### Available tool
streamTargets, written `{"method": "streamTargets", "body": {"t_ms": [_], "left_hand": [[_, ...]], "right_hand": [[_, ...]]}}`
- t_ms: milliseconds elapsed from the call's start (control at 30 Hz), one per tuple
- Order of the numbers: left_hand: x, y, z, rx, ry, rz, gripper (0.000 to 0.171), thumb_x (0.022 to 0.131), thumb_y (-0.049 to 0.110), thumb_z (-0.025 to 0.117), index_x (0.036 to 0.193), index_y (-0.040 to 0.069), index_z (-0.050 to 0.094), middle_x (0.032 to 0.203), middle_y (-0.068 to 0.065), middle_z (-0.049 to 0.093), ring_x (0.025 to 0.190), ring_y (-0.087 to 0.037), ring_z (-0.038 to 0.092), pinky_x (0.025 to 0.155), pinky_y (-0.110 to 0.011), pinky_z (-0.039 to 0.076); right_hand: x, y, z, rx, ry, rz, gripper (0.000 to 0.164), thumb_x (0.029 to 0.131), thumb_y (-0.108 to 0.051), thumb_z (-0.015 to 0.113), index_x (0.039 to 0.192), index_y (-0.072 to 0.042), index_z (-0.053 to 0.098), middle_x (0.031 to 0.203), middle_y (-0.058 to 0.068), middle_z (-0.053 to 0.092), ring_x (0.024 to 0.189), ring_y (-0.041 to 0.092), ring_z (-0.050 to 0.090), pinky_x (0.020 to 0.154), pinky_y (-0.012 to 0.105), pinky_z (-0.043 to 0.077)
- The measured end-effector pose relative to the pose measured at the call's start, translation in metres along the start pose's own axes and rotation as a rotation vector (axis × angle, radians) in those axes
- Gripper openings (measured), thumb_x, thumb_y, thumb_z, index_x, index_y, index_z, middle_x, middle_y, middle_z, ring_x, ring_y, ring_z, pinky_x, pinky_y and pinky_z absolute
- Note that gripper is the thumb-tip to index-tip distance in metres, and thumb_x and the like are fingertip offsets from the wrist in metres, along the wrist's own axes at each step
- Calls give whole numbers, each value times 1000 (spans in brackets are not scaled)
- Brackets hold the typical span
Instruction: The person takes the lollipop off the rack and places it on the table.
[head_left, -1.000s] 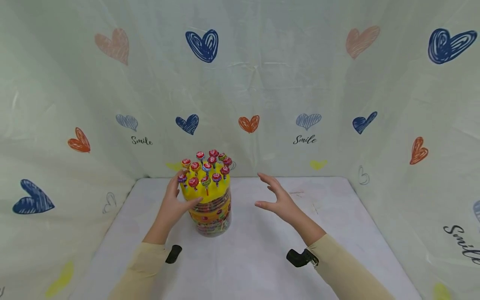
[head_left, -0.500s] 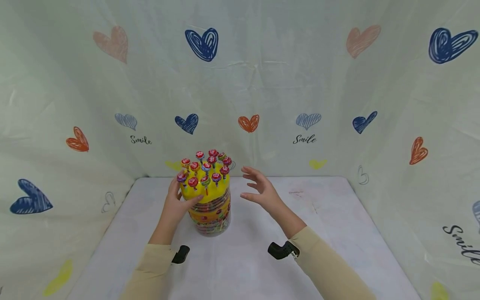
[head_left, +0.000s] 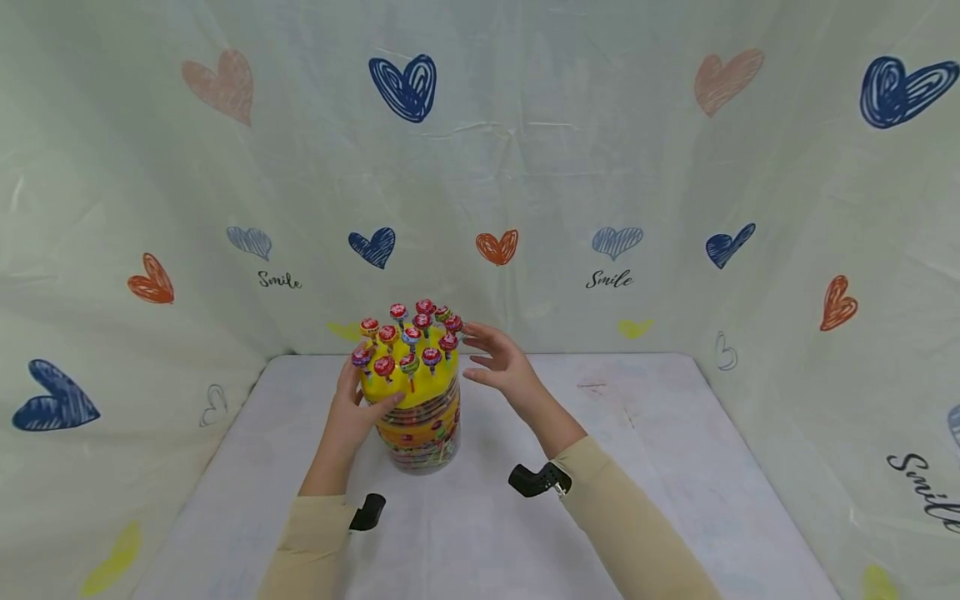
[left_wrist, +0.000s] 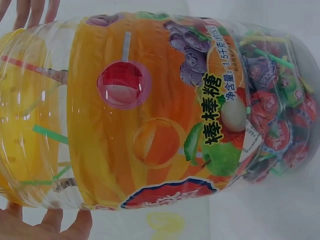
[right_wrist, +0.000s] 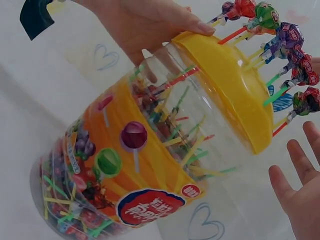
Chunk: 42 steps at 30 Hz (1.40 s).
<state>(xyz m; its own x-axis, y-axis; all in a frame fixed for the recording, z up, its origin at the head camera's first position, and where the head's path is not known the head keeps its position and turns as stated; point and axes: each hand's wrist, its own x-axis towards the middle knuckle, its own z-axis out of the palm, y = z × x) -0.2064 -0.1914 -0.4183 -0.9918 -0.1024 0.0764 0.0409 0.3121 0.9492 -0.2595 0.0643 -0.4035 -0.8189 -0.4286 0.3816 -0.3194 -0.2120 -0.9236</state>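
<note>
A clear lollipop jar (head_left: 420,437) with an orange label stands upright left of the table's middle. Several wrapped lollipops (right_wrist: 287,42) stick up from its yellow lid (right_wrist: 230,85), and more lie inside. My left hand (head_left: 356,412) grips the jar by its top, thumb at the lid's front edge and fingers round the left side. To the right of the lid is my right hand (head_left: 506,367), fingers spread and slightly bent, fingertips close to the outer lollipops. In the right wrist view a gap shows between my right fingers (right_wrist: 295,165) and the lid.
The white-covered table (head_left: 570,517) has faint red marks at the right. Behind it and at both sides hangs a pale curtain (head_left: 540,183) printed with hearts. Black wrist devices (head_left: 540,481) sit at both sleeves.
My right hand has moved left from the right part of the table up to the lid's side. My left hand has kept its hold, and the jar has stayed in place.
</note>
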Motion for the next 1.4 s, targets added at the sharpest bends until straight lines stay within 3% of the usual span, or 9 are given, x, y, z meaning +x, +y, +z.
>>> {"method": "streamTargets", "body": {"t_ms": [333,900,1100,1400], "left_hand": [[-1,-3,1,-19,1,4,91,88,20,75,157,28,16,162,-7,8,147,-30,7,116,-56,9],[-1,-5,3,-11,1,17,90,89,21,74,157,26,15,162,-7,7,147,-29,6,116,-56,8],[-1,-6,3,-31,-4,28,91,89,20,73,158,26,14,162,-8,8,147,-29,5,116,-57,7],[-1,-6,3,-55,-3,33,90,88,19,74,157,25,16,161,-8,7,147,-28,5,116,-56,6]], "right_hand": [[13,5,4,30,-13,-4,57,91,12,55,145,3,39,146,22,41,131,38,40,108,61,29],[18,4,5,42,-5,9,52,90,12,55,141,4,45,140,19,48,124,34,48,106,48,40],[20,0,4,42,-3,7,53,90,13,55,141,6,43,140,22,46,125,37,47,106,50,39],[17,-8,-1,118,70,-36,50,91,12,52,140,5,43,134,17,50,122,40,48,104,46,43]]}}
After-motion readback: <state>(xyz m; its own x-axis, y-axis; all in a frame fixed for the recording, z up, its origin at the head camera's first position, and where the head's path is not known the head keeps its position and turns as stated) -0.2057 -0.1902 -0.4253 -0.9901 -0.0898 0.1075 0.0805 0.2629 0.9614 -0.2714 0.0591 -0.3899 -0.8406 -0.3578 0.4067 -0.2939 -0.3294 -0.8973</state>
